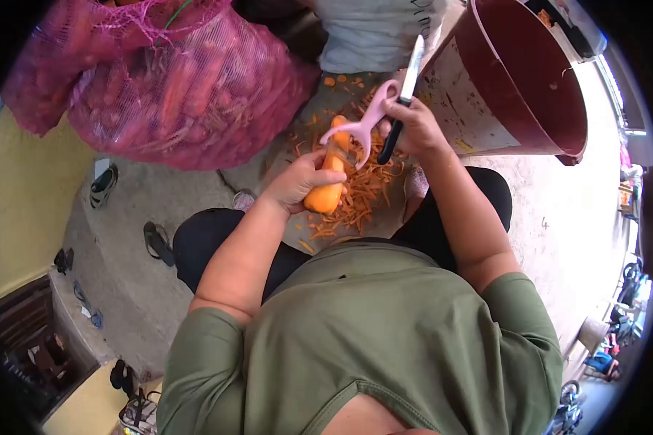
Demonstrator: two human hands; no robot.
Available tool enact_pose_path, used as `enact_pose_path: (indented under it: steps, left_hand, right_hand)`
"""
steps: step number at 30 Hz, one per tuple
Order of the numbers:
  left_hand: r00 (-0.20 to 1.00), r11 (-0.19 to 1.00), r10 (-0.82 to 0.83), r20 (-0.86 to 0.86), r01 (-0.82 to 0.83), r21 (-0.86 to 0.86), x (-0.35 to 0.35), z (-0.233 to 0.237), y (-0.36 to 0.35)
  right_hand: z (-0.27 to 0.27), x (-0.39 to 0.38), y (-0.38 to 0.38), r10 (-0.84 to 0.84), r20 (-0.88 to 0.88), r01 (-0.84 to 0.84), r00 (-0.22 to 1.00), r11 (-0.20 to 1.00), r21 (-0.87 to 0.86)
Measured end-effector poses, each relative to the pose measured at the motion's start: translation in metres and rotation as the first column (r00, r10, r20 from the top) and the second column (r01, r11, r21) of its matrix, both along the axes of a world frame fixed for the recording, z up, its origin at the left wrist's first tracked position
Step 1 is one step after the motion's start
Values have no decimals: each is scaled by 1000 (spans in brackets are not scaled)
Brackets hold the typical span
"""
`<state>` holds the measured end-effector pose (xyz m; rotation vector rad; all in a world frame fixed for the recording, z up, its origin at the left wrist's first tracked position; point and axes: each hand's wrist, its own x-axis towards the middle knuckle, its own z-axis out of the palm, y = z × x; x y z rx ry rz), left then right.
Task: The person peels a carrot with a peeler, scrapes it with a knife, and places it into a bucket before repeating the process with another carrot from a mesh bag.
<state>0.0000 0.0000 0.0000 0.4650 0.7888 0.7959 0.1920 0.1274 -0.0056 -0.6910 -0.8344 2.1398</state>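
My left hand [305, 181] is closed around a thick orange carrot [325, 197], its far end pointing away from me. In my right hand [413, 130] are a pink peeler [374, 112] and a knife [412, 69] with a black handle, its blade pointing up and away. The peeler's forked head lies across the carrot's upper part, with its blade right at the surface. Below both hands, a heap of orange peelings [366, 196] covers the floor between my feet.
A large pink mesh sack [196, 87] full of carrots stands at the front left. A white sack [374, 36] sits at the front, and a big dark red bucket [479, 94] at the front right. Sandals [157, 243] lie on the concrete floor [123, 283] to the left.
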Motion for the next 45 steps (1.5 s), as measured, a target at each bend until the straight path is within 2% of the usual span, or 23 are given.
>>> enact_pose_path:
  steps: [1,2,3,5,8,10,13,14,17,19,21,22,23,25,26,27,31,35,38,40,41,44,45]
  left_hand:
    - [999,999,-37,-38,38,18,2,2,0]
    - [994,996,-78,-77,81,35,4,4,-1]
    - [990,994,-87,-111,93,49,-2,8,-5]
    - [985,986,-89,-145,107,126,-3,15,-3]
    - [988,995,-79,-134,87,57,1,14,-1]
    - [981,985,-114,-155,132,111,1,9,0]
    - [972,969,-138,-189,172,179,5,11,-3]
    - [969,962,-147,-197,186,201,6,12,-3]
    - [968,977,-108,-227,146,157,3,4,-1]
    - [968,966,-126,-218,169,193,3,-1,1]
    - [962,949,-124,-243,187,254,4,-3,-1]
    - [955,934,-115,-274,198,298,5,-4,-1]
    - [948,916,-103,-302,208,342,6,-3,-2]
    - [972,966,-76,-221,127,226,6,3,-1]
    - [982,982,-61,-181,91,163,6,5,0]
    - [987,983,-81,-141,102,153,5,2,1]
    - [989,973,-116,-91,131,189,3,-7,1]
    - [953,972,-74,-293,134,191,7,-1,3]
    - [850,930,20,-526,177,322,14,-12,1]
    - [582,868,68,-810,365,335,12,-13,2]
    - [414,835,114,-903,452,312,11,-13,2]
    - [92,829,157,-983,528,182,16,-1,4]
    - [77,829,169,-983,528,184,18,2,3]
  right_hand:
    - [-1,0,-2,25,35,-26,999,999,29]
    - [-7,4,5,-75,51,78,996,995,-65]
    - [-13,3,5,-74,-3,73,997,990,-122]
    - [-18,9,25,-268,89,271,959,962,-24]
    - [-7,8,11,-109,16,110,994,993,-36]
    - [-11,4,10,-34,16,34,999,998,-43]
    - [-12,9,26,-302,167,300,939,953,39]
    - [-19,17,32,-318,55,321,946,946,-44]
    - [3,9,14,-108,1,108,994,992,-68]
    - [-8,5,11,-62,18,63,998,994,-85]
    - [-18,11,27,-286,127,293,950,955,-39]
    - [-19,17,36,-318,167,324,933,946,-10]
    - [-24,19,35,-284,120,290,951,956,-37]
    - [-6,14,24,-206,27,207,978,975,-77]
    - [4,8,12,-73,-72,69,995,996,-53]
    - [5,3,2,-48,10,48,999,998,-32]
    - [-17,13,30,-299,181,306,937,952,-15]
    - [1,6,6,-54,13,54,998,997,-62]
    - [-14,12,20,-163,156,162,974,987,18]
    - [-11,13,27,-242,112,244,964,970,-3]
    - [-10,12,23,-191,117,194,975,981,-8]
    - [-8,3,8,-79,146,81,986,997,-6]
    - [-13,6,14,-135,198,133,971,991,22]
